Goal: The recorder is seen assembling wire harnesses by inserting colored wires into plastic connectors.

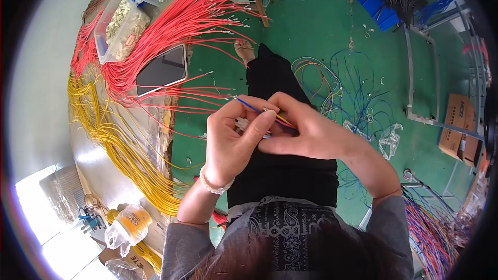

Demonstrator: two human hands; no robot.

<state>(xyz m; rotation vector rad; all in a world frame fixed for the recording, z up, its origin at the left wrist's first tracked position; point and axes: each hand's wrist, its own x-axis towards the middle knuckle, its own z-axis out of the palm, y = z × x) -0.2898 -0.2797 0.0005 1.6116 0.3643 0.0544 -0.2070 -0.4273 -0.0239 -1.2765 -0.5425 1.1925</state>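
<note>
The left hand point(228, 137) and the right hand point(311, 129) are meeting in front of the person's black trousers point(267, 80). The left fingers are closing around a white connector point(241, 123), which is showing partly behind the thumb. A blue wire point(248, 105) is running across the left index finger, its tip pointing toward the upper left. The right fingers are curling around a yellow wire point(284, 119) close to the left thumb; their exact grip on the thinner strands is being hidden by the hands. A pale bracelet point(207, 184) is circling the left wrist.

To the left, a desk point(92, 161) is carrying a thick fan of red wires point(155, 36), some of their ends reaching out past its edge toward the left hand. A dark-screened tablet point(165, 70) is lying against them, and a clear bin point(101, 49) of off-white connectors is standing near. A bundle of yellow wires point(116, 142) is stretching along the desk. To the right, loose blue wires point(373, 106) and a clear plastic bag point(390, 141) are lying on the green floor point(321, 5), with a cardboard box point(456, 124) standing farther off.
</note>
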